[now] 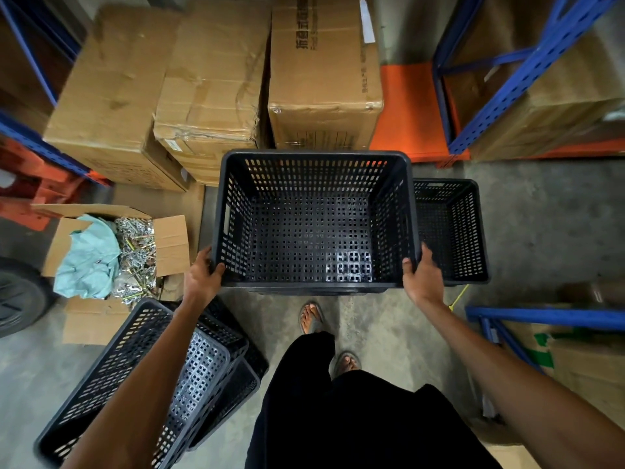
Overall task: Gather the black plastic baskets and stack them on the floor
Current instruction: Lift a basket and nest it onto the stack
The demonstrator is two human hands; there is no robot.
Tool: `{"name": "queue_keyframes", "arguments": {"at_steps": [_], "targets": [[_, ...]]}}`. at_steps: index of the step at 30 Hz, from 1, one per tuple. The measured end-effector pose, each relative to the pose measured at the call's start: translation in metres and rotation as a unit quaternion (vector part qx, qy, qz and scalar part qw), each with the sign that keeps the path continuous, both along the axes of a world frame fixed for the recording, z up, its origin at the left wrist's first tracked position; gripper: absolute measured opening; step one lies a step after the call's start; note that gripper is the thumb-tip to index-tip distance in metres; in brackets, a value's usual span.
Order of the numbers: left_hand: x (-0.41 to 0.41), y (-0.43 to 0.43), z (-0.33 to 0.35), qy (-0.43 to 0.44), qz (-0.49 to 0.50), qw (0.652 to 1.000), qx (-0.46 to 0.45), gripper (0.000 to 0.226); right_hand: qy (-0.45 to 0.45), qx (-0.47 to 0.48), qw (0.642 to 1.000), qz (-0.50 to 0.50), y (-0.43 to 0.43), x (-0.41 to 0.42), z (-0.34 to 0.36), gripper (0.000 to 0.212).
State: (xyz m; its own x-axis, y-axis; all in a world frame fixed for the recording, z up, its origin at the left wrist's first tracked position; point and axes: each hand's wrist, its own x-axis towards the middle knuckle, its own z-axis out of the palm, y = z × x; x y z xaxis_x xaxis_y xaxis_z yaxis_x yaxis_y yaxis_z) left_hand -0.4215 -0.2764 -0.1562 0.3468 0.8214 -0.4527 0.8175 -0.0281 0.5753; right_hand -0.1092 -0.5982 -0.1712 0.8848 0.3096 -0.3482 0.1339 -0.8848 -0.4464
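While both hands grip its near corners, left hand (203,275) and right hand (421,274), the black basket (314,218) is held upright above the floor (541,214), beside another basket (451,228); tilted baskets (152,377) lie lower left.

Grey concrete floor (541,214); blue shelving (527,72); cardboard boxes (209,82) behind.
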Motion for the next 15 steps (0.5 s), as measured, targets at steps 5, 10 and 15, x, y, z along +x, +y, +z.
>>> {"name": "queue_keyframes", "arguments": {"at_steps": [5, 10, 15], "targets": [[0.046, 0.027, -0.001, 0.027, -0.043, 0.996, 0.074, 0.069, -0.071, -0.037, 0.988, 0.129, 0.031, 0.039, 0.004, 0.070], [0.072, 0.046, -0.010, 0.075, -0.149, 0.972, 0.167, 0.092, -0.111, -0.073, 0.965, 0.227, 0.055, 0.062, 0.001, 0.072], [0.070, 0.060, -0.029, 0.070, -0.199, 0.950, 0.229, 0.089, -0.126, -0.030, 0.961, 0.246, 0.056, 0.064, -0.015, 0.077]]}}
